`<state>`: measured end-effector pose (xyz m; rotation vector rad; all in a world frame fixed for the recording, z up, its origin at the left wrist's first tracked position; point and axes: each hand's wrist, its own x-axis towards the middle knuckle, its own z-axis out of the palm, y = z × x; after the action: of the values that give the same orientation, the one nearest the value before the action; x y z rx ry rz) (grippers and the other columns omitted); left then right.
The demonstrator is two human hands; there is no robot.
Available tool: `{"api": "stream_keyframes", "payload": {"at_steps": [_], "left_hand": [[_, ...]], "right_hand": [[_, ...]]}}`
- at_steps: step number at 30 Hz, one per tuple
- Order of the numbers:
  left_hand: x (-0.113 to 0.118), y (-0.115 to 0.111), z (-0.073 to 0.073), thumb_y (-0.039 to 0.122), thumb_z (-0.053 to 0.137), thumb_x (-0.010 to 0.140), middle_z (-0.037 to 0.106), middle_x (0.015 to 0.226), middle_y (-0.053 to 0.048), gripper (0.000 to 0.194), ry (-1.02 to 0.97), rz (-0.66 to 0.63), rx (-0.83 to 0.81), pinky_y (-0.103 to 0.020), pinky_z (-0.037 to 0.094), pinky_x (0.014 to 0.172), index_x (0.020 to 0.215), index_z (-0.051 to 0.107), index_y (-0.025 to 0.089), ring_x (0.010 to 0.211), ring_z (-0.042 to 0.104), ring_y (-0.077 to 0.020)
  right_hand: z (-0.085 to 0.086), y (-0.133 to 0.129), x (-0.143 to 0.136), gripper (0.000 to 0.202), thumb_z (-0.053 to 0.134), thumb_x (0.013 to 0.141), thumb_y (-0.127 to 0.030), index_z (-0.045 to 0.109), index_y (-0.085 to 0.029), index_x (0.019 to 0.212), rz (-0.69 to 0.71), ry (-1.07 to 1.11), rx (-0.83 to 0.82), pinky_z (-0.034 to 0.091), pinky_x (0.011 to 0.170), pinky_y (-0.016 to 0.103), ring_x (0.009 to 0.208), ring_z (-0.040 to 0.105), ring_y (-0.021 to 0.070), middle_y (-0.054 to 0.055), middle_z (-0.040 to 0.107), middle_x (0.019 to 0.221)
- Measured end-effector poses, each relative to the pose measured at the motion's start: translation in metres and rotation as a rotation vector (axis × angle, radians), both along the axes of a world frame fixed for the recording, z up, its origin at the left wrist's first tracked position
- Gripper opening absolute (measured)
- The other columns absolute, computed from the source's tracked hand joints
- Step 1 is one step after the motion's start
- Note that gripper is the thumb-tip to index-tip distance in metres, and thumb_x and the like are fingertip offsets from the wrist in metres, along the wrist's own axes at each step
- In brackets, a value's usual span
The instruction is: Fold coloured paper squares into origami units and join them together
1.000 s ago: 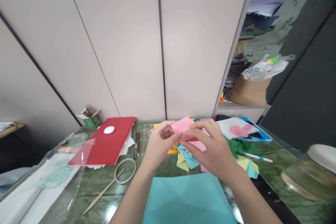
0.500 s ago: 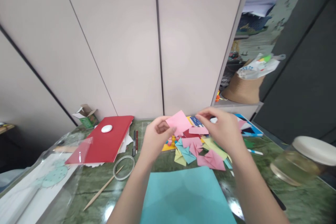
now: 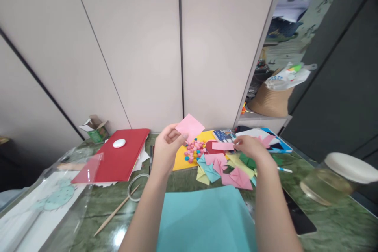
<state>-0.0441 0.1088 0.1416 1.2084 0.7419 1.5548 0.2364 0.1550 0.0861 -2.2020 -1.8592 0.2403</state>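
A pink square of paper [image 3: 190,126] is pinched by one corner in my left hand [image 3: 168,147], held up above the table. My right hand [image 3: 251,147] reaches down on the right, its thumb and fingertips closed at the right end of a pink paper strip [image 3: 222,146]. That strip lies over a round red piece [image 3: 210,147]. Close below are folded pink paper pieces [image 3: 238,178], a folded blue one [image 3: 210,170] and a yellow one [image 3: 202,176]. Small pink, blue and yellow beads or pellets [image 3: 195,151] lie heaped on a yellow sheet [image 3: 180,161].
A teal sheet or folder [image 3: 206,220] lies in front of me. Leftward are a red folder [image 3: 118,157], a tape roll [image 3: 130,189] and a pointed wooden stick [image 3: 115,212]. To the right stand a lidded jar [image 3: 327,183] and a dark phone-like slab [image 3: 298,214].
My right hand has come down to the end of the pink strip. My left hand has shifted left and slightly up with the pink square, uncovering the bead heap.
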Motion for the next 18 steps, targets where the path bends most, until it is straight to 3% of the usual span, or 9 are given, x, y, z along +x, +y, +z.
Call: {"api": "stream_keyframes", "payload": {"at_steps": [4, 8, 18], "left_hand": [[0.002, 0.0, -0.002, 0.021, 0.07, 0.071, 0.064, 0.072, 0.002, 0.024, -0.012, -0.01, 0.002, -0.017, 0.044, 0.056, 0.094, 0.064, 0.018, 0.063, 0.057, -0.008], [0.004, 0.0, -0.003, 0.022, 0.069, 0.072, 0.067, 0.081, -0.002, 0.028, 0.014, -0.032, 0.006, -0.019, 0.045, 0.058, 0.099, 0.062, 0.016, 0.067, 0.059, -0.0097], [0.006, -0.001, 0.0, 0.023, 0.071, 0.07, 0.068, 0.087, -0.004, 0.031, 0.028, -0.029, -0.028, -0.02, 0.049, 0.058, 0.099, 0.059, 0.015, 0.068, 0.062, -0.0112]], "right_hand": [[-0.015, 0.014, -0.026, 0.027, 0.053, 0.09, -0.032, 0.057, -0.017, 0.112, 0.162, 0.025, -0.21, 0.052, 0.079, 0.037, 0.093, 0.06, 0.0179, 0.007, 0.059, 0.113], [-0.028, 0.018, -0.053, 0.029, 0.053, 0.09, -0.031, 0.055, -0.017, 0.115, 0.261, 0.009, -0.322, 0.051, 0.082, 0.04, 0.098, 0.059, 0.0194, 0.008, 0.058, 0.116], [-0.043, 0.029, -0.066, 0.03, 0.054, 0.089, -0.031, 0.055, -0.017, 0.116, 0.12, -0.155, -0.457, 0.051, 0.082, 0.041, 0.098, 0.059, 0.0199, 0.008, 0.057, 0.117]]}}
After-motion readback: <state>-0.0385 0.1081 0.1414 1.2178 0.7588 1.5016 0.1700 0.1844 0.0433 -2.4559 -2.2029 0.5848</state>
